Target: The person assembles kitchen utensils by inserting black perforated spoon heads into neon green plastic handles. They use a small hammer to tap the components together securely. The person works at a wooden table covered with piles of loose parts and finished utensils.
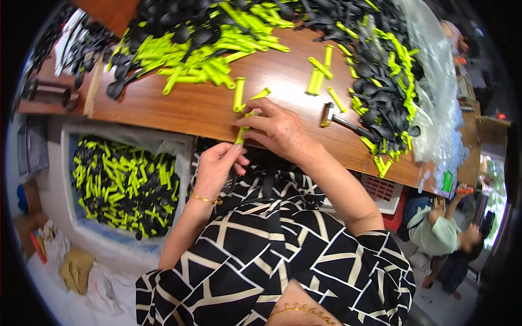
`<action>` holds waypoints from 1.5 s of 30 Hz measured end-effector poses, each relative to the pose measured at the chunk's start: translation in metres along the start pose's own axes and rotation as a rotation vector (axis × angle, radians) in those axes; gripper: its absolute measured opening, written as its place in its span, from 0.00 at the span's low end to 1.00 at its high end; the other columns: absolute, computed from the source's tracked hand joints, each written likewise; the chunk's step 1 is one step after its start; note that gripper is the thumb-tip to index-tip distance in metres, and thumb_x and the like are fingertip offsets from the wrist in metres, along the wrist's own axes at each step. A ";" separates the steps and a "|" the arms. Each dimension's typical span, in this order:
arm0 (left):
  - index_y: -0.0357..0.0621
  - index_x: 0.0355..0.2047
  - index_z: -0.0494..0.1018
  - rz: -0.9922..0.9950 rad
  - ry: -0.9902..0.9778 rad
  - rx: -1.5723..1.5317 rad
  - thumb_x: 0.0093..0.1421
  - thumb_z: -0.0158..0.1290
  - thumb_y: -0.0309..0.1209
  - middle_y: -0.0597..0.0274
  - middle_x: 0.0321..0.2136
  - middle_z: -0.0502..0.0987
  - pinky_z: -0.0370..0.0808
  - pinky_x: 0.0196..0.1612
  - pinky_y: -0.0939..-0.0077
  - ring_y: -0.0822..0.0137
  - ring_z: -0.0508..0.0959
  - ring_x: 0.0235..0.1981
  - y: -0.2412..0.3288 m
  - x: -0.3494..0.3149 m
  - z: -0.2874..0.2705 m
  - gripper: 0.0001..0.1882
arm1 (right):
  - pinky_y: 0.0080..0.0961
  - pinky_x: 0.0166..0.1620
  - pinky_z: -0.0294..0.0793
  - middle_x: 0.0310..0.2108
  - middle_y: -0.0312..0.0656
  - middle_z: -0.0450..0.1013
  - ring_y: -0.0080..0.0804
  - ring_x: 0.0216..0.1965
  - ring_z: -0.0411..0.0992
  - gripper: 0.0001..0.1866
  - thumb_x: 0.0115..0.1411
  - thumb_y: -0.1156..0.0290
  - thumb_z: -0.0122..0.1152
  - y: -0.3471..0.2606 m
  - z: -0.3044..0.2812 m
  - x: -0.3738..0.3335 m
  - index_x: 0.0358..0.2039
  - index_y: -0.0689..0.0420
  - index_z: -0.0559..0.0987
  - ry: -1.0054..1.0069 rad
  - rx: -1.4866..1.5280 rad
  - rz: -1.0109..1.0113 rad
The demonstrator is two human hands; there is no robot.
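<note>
A small lime-green plastic handle [241, 136] is held between my hands at the table's front edge. My left hand [215, 165] pinches its lower end with thumb and fingertips. My right hand [280, 130] grips the upper part from above, its curled fingers hiding much of the piece. Just beyond the fingers, a loose green handle [238, 95] lies on the wooden table [201, 111]. To the right of my right hand rests a hammer [327, 115], its dark handle reaching toward a heap of black utensil heads [375, 103].
Green handles [179, 54] and black utensils [204, 37] heap at the back. Clear plastic sheeting [435, 81] lines the right side. Below left stands a lined bin [187, 179] full of black and green pieces. Another person [435, 231] is at far right.
</note>
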State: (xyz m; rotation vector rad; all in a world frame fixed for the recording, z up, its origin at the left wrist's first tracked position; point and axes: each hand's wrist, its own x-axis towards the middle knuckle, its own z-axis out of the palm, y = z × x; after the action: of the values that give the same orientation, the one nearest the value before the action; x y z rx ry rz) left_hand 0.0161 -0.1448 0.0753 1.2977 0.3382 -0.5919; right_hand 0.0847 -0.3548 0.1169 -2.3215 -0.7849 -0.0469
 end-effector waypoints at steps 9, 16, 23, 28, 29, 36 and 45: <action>0.33 0.41 0.82 0.014 0.024 -0.028 0.75 0.58 0.35 0.59 0.28 0.83 0.77 0.32 0.81 0.74 0.80 0.24 -0.003 0.002 0.007 0.14 | 0.41 0.57 0.69 0.44 0.36 0.80 0.41 0.50 0.76 0.13 0.54 0.68 0.79 0.067 -0.119 -0.123 0.40 0.50 0.87 0.254 -0.668 0.359; 0.33 0.44 0.82 0.031 -0.025 -0.033 0.74 0.58 0.33 0.64 0.29 0.82 0.77 0.36 0.81 0.75 0.79 0.28 -0.002 -0.002 -0.002 0.12 | 0.39 0.52 0.75 0.34 0.37 0.81 0.39 0.41 0.81 0.13 0.55 0.72 0.76 0.068 -0.100 -0.090 0.39 0.52 0.81 0.272 -0.485 0.112; 0.32 0.49 0.80 -0.004 -0.045 -0.059 0.74 0.57 0.28 0.65 0.32 0.82 0.75 0.39 0.84 0.77 0.78 0.30 -0.006 -0.004 0.000 0.11 | 0.32 0.35 0.79 0.35 0.36 0.83 0.34 0.32 0.80 0.26 0.54 0.78 0.70 0.007 -0.053 -0.044 0.55 0.45 0.87 0.236 -0.119 -0.181; 0.34 0.46 0.81 0.011 -0.063 -0.136 0.74 0.57 0.29 0.64 0.32 0.83 0.77 0.39 0.83 0.76 0.80 0.31 -0.015 -0.004 -0.002 0.09 | 0.31 0.36 0.80 0.36 0.34 0.84 0.32 0.33 0.80 0.26 0.54 0.76 0.70 -0.002 -0.043 -0.032 0.54 0.42 0.89 -0.038 -0.290 -0.153; 0.34 0.46 0.81 0.012 -0.066 -0.141 0.74 0.57 0.29 0.64 0.32 0.83 0.77 0.39 0.83 0.76 0.80 0.30 -0.016 -0.003 -0.002 0.10 | 0.30 0.37 0.80 0.36 0.34 0.83 0.32 0.35 0.81 0.26 0.55 0.76 0.70 -0.002 -0.050 -0.031 0.55 0.42 0.88 -0.017 -0.282 -0.176; 0.32 0.50 0.80 -0.011 -0.068 -0.152 0.75 0.55 0.30 0.65 0.33 0.82 0.77 0.40 0.83 0.77 0.79 0.31 -0.012 -0.003 0.002 0.12 | 0.34 0.39 0.82 0.35 0.37 0.83 0.37 0.35 0.81 0.24 0.57 0.75 0.70 0.006 -0.039 -0.043 0.55 0.43 0.88 -0.050 -0.138 -0.100; 0.35 0.53 0.79 -0.131 -0.068 -0.458 0.73 0.60 0.30 0.66 0.37 0.82 0.79 0.39 0.81 0.75 0.82 0.33 -0.013 -0.013 0.007 0.13 | 0.36 0.39 0.81 0.36 0.43 0.82 0.40 0.37 0.83 0.24 0.61 0.79 0.71 0.013 -0.045 -0.054 0.58 0.47 0.86 0.076 0.131 0.160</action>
State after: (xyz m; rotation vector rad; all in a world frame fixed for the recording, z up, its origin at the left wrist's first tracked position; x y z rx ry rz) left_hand -0.0029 -0.1506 0.0734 0.8187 0.4745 -0.6239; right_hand 0.0552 -0.4184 0.1315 -2.2360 -0.5461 -0.0129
